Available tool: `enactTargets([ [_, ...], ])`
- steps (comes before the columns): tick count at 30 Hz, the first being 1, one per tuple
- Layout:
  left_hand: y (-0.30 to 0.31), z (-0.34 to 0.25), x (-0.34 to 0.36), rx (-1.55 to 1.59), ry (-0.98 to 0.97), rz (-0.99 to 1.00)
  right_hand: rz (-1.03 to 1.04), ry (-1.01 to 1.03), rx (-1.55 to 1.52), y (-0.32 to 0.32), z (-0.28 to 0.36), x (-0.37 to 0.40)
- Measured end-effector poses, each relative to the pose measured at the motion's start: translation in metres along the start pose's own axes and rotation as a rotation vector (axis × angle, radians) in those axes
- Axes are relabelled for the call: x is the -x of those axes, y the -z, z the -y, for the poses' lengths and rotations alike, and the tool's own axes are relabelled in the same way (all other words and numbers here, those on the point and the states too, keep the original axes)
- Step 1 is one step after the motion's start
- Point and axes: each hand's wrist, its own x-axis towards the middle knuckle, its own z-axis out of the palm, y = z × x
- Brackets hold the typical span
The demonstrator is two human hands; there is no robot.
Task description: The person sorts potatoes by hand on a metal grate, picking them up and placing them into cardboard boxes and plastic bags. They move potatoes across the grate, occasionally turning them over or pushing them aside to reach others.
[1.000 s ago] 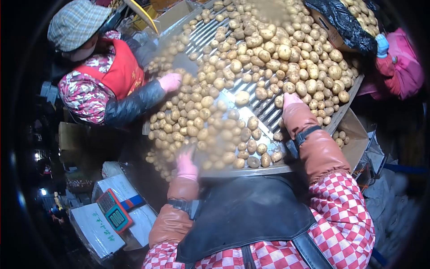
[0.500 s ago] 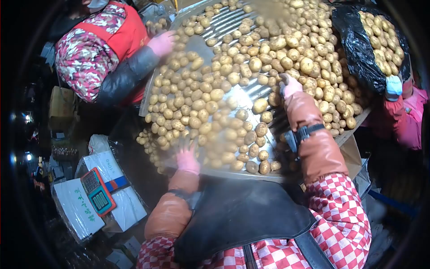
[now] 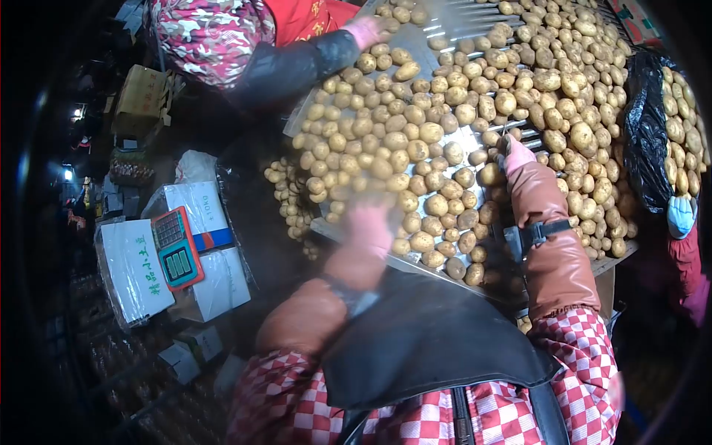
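Observation:
Potatoes [image 3: 582, 137] lie heaped on a sloping metal sorting table [image 3: 419, 268] with slats. My left hand [image 3: 371, 222], in a pink glove, is over the potatoes near the front edge. Motion smears its fingers, so I cannot see whether it holds one. My right hand [image 3: 517, 156], in a pink glove with dark fingertips, reaches to the bare slats between the left spread and the right heap. Its fingers are partly extended, and no potato shows in them.
Across the table on the left, a co-worker's pink-gloved hand [image 3: 365, 32] touches potatoes. At right, another person's blue-gloved hand [image 3: 681, 216] is at a black plastic bag [image 3: 645, 137] of potatoes. A scale [image 3: 176, 248] rests on white boxes [image 3: 133, 271] at left.
The view has shifted, so the scene sits farther right in it. My left hand has moved over the front potatoes and blurred. My right hand stays by the slats.

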Motion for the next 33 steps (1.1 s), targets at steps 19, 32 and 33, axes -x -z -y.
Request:
enactTargets([
  [19, 0.029, 0.014, -0.079, -0.033, 0.002, -0.092, 0.051, -0.118, -0.539, -0.015, -0.009, 0.142],
  [32, 0.071, -0.056, -0.052, -0.218, -0.094, 0.347, 0.363, -0.084, -1.851, -0.075, -0.087, 0.197],
  [33, 0.060, -0.064, -0.064, -0.146, -0.222, 0.279, 0.343, -0.113, -1.914, -0.073, -0.093, 0.212],
])
